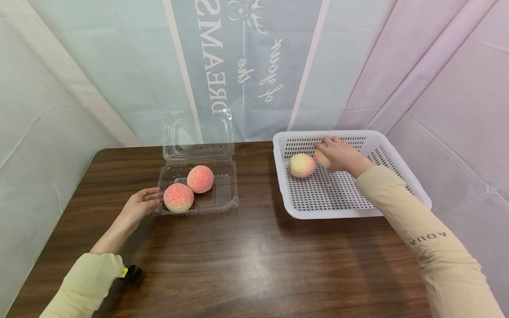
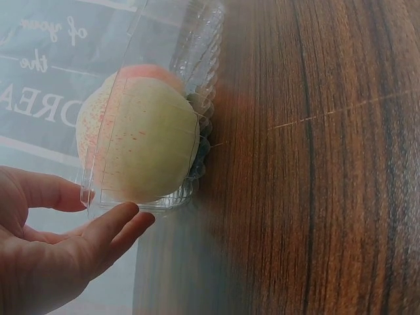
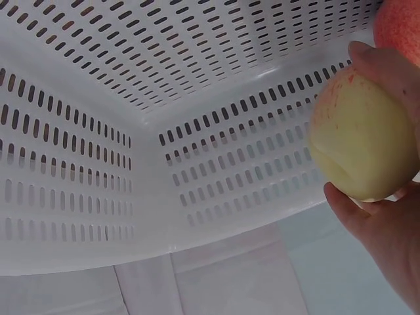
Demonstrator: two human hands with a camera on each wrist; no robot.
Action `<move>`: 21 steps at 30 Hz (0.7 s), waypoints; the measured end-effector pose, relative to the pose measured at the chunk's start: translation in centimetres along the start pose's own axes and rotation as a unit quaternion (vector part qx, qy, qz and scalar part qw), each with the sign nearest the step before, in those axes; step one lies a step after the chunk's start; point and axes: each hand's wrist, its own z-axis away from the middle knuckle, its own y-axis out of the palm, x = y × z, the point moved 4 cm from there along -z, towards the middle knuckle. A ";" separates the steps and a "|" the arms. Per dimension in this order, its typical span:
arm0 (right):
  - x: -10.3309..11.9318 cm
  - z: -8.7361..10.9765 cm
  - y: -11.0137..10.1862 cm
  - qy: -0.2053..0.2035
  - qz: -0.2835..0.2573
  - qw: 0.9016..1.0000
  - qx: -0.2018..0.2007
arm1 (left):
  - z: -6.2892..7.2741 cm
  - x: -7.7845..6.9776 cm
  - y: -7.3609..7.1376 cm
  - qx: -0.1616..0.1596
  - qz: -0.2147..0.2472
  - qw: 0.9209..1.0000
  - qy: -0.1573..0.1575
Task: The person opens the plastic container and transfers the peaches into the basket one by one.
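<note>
In the white basket (image 1: 287, 194), my right hand (image 1: 338, 154) grips a pale yellow toy peach (image 3: 364, 134) with a pink blush, thumb and fingers curled round it. Beside it in the basket sits another peach (image 1: 302, 165), yellow on top and pinkish lower down. My left hand (image 1: 139, 206) is at the left side of a clear plastic clamshell box (image 1: 216, 201), its extended fingertips (image 2: 125, 216) right at the rim and corner. Two pink peaches, a nearer one (image 1: 178, 197) and a farther one (image 1: 200, 179), lie in the box, whose lid (image 1: 199, 132) stands raised at the back.
Box and basket stand apart on a dark brown wooden table (image 1: 238, 265), the basket to the right. Behind the table hangs a pale curtain (image 1: 246, 115) with mirrored lettering. A small black object (image 1: 133, 274) is by the left sleeve cuff.
</note>
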 end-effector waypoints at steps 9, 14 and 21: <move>-0.2 -0.3 1.1 0.031 -0.036 0.998 0.048 | 0.0 0.0 0.0 0.001 0.002 1.000 0.006; -0.3 -0.3 1.5 0.048 -0.037 0.996 0.067 | 0.0 -0.1 0.0 0.001 0.000 1.000 0.005; -0.4 -0.4 2.0 0.081 -0.063 0.989 0.108 | 0.0 -0.1 -0.1 0.001 -0.003 1.000 0.007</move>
